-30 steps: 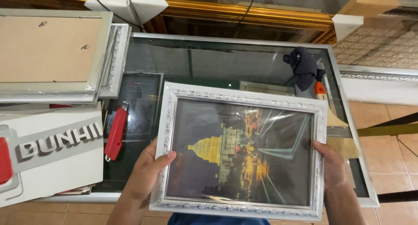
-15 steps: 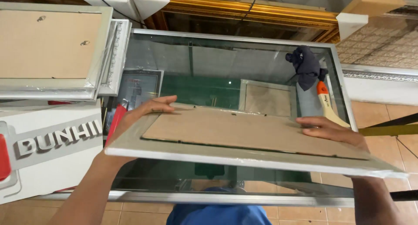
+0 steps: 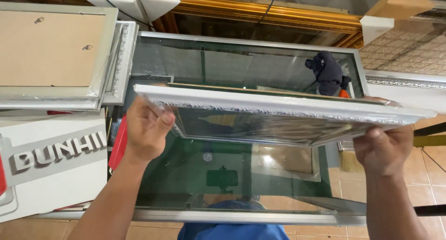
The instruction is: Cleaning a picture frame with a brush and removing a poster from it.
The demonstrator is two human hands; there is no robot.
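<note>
Both hands, left hand (image 3: 146, 128) and right hand (image 3: 383, 149), are now gripping the silver picture frame (image 3: 278, 111) edge-on at centre frame, mid-flip from back-up

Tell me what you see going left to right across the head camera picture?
White sign → red tool → left hand → silver frame → right hand

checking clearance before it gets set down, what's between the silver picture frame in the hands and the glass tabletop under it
In the head view nothing shows between the silver picture frame and the glass tabletop; left hand and right hand hold its ends above bare glass.
</note>
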